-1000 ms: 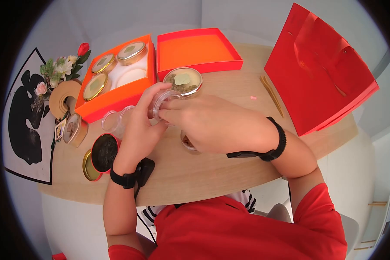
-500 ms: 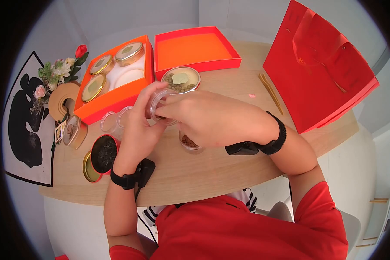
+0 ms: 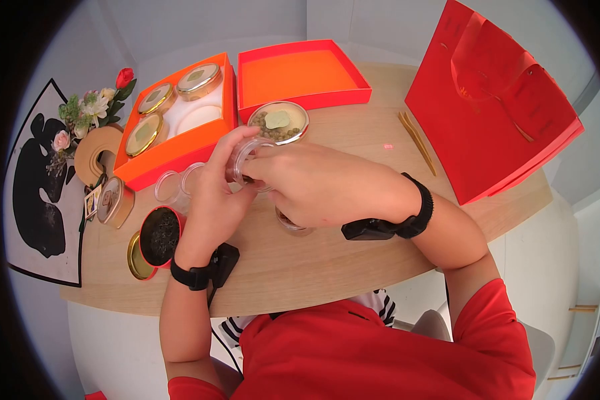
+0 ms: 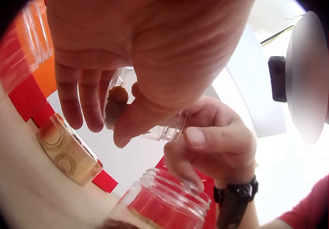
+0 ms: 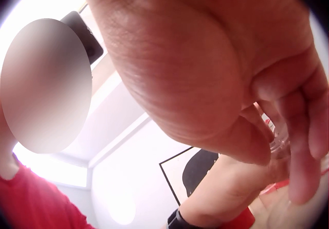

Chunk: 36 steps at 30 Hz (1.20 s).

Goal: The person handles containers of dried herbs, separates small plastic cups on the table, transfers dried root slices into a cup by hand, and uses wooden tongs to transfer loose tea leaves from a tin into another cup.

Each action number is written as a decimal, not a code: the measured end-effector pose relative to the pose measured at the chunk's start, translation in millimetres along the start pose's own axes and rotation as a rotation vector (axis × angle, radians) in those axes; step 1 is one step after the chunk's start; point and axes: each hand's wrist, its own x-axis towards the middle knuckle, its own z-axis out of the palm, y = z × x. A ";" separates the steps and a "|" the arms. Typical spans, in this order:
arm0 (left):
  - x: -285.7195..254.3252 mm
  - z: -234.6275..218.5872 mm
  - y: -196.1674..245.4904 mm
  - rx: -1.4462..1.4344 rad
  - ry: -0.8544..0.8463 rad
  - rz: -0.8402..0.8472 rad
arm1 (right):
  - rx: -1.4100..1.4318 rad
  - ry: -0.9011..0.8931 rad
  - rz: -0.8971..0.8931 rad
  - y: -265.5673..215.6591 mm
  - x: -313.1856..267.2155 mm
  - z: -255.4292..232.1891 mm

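Observation:
My left hand [image 3: 213,203] holds a clear jar [image 4: 122,79] tilted on its side, thumb and fingers round it. Brown pieces [image 4: 117,94] show inside. At the jar's mouth is my right hand [image 3: 327,183], some fingers reaching in; its fingertips are partly hidden, so any grip on a piece cannot be seen. Below the right hand, a second clear jar [image 4: 169,200] stands uncapped with brown contents, mostly covered in the head view. Just beyond the hands sits a lidded jar of greenish balls [image 3: 280,124].
An orange box [image 3: 173,157] with several gold-lidded jars stands at the back left beside its lid [image 3: 303,73]. Nearer are clear jars [image 3: 169,188], a dark-filled red tin [image 3: 160,237] and a gold lid [image 3: 139,260]. Golden tongs [image 3: 417,143] and a red bag [image 3: 493,120] are right.
My right hand and wrist have shifted slightly left and down, with its fingers still at the jar's mouth. The left hand keeps its hold, almost unmoved over the last half second.

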 end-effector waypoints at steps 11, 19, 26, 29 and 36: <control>0.0 -1.8 2.5 -0.086 -0.018 -0.063 | 0.023 0.072 -0.060 -3.1 -2.6 -5.7; 0.2 -1.1 0.0 -0.087 -0.016 -0.064 | -0.025 0.089 -0.005 -2.3 -1.4 -2.8; -0.8 -1.4 -1.9 -0.037 -0.020 -0.030 | -0.035 -0.029 0.061 -2.7 1.7 0.1; -0.7 -0.1 -3.5 -0.036 -0.008 -0.006 | -0.020 0.035 -0.038 3.9 2.5 5.6; -0.2 -0.9 -5.1 -0.015 -0.011 -0.012 | -0.058 0.014 -0.077 12.3 3.6 15.7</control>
